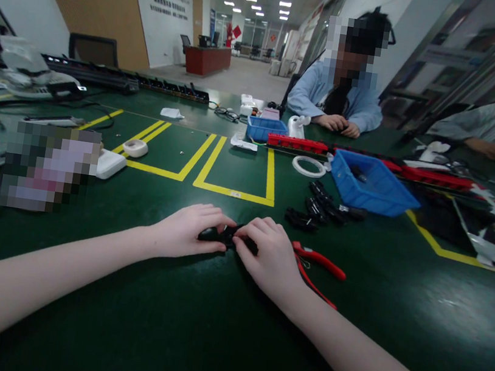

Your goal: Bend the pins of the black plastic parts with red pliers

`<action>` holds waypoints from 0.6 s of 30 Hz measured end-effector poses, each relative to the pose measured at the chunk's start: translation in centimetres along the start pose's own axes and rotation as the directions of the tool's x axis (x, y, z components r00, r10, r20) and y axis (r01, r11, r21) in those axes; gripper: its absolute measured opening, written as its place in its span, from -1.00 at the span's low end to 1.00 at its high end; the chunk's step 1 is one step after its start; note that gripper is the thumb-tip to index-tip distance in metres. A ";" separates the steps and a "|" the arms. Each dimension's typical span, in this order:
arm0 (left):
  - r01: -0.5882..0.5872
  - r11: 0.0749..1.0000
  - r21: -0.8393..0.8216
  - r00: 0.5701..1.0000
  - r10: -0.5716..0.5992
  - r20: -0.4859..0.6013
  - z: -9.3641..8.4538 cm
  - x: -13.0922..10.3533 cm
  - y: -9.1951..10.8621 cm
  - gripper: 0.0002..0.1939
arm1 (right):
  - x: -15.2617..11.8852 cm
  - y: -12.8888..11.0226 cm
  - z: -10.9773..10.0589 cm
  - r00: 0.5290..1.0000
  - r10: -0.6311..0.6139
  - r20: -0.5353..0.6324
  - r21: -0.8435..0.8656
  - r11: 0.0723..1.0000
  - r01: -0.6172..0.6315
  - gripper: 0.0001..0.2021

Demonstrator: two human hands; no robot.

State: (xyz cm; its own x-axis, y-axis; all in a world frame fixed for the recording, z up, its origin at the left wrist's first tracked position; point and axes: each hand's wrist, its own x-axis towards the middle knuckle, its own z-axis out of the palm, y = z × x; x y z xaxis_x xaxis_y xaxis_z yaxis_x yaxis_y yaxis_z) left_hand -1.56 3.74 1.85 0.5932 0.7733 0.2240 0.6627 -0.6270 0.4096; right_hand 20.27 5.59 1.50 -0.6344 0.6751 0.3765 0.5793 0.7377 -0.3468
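Note:
A small black part [209, 233] lies between my two hands, low over the green table [153, 332]. My left hand [192, 230] is closed round its left end, thumb below and fingers above. The fingers of my right hand [265, 252] are pinched on its right end, which they partly hide. Red-handled pliers [320, 260] lie on the table just right of my right hand, partly behind it. Several black parts [315, 207] sit in a loose pile beyond the pliers.
A blue bin [373, 188] with dark pieces stands at the right, near a white ring [308, 167]. Behind are a smaller blue bin [267, 129] and red strips [297, 144]. A tape roll [135, 147] and white box [110, 164] lie left. Two people sit across the table.

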 end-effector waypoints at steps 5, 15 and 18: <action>0.012 1.000 -0.007 1.000 -0.012 0.018 -0.1 0.0 0.1 -0.65 | 0.0 -0.1 -0.2 1.000 -0.025 0.009 0.051 0.998 0.025 -0.89; 0.002 1.000 -0.030 1.000 -0.002 0.023 -0.2 0.1 0.2 -0.71 | -0.1 0.0 0.0 0.999 -0.038 -0.004 0.164 0.986 0.038 -0.88; 0.010 0.999 -0.036 0.999 -0.008 0.036 -0.1 0.1 0.1 -0.71 | -0.1 0.1 0.1 0.999 -0.036 -0.020 0.190 0.981 0.039 -0.89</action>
State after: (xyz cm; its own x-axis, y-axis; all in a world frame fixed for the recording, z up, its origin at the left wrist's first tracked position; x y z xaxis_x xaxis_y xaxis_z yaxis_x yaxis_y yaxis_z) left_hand -1.45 3.79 2.03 0.6039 0.7745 0.1882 0.6515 -0.6157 0.4433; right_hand 20.35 5.61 1.35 -0.6445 0.6481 0.4057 0.4461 0.7496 -0.4889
